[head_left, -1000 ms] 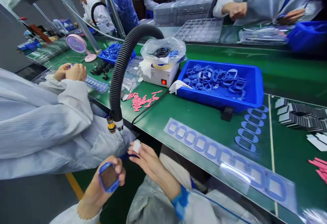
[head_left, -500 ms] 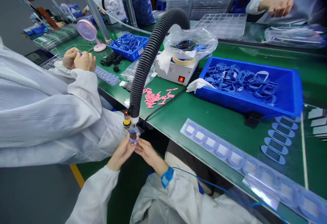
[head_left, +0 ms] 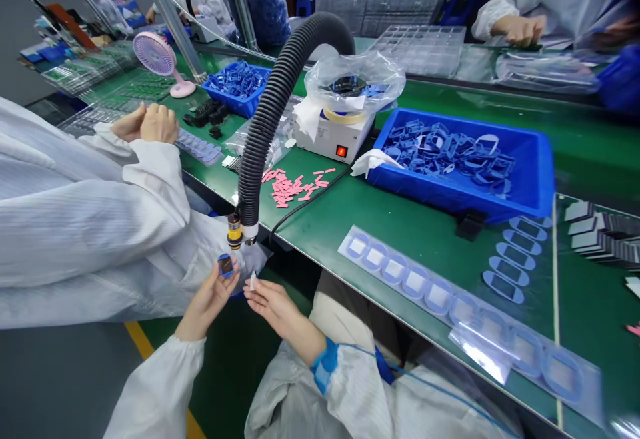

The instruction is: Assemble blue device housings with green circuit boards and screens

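My left hand is closed on a small blue frame with a dark, glossy insert, gripped by its edge between thumb and fingers. A small white piece, perhaps folded cloth or paper, is pinched in the fingertips of my right hand. A gap separates the two hands. Just above them hangs the white-tipped end of a black corrugated hose, with a yellow-and-black cylindrical sensor beside it. A blue band with a cord circles my right wrist.
On the green bench stand a blue bin of blue frames and a white box with a lit red switch. Pink strips lie nearby. A film strip of oval stickers runs along the edge. A co-worker's sleeve is close at left.
My hands have come apart and down from the hose end. The left moved left with the blue frame; the white piece now shows in my right fingers. The view has shifted slightly.
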